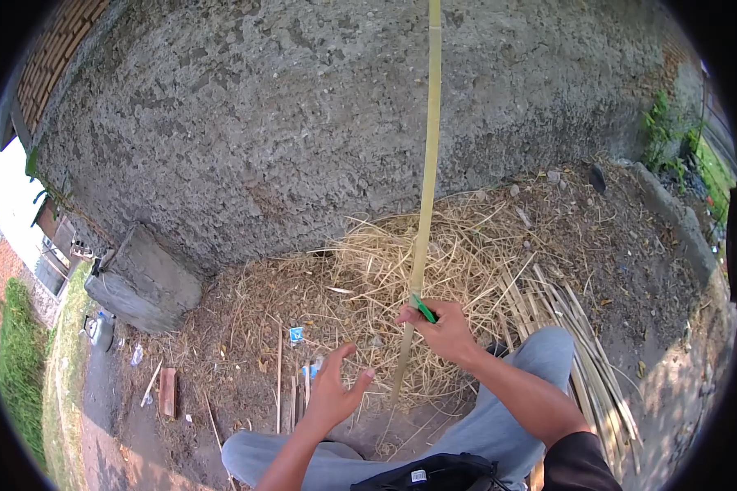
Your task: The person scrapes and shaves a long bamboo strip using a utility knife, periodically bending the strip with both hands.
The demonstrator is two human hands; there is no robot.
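Observation:
A long, pale bamboo strip [431, 147] runs upright through the middle of the view, its lower end reaching down between my knees. My right hand [444, 329] is closed around a small green-handled knife [423, 308], which lies against the strip; the thumb is at the strip too. How far the blade bites into the bamboo I cannot make out. To the left of the strip, my left hand [336, 391] is held up with thumb and fingers apart, touching nothing.
Thin bamboo shavings [377, 262] are heaped before me by the rough wall [287, 123]. Several split bamboo strips [585, 360] lie beside my right knee. A concrete block [151, 278] stands at left, near a brick [167, 393] and a metal kettle [100, 333].

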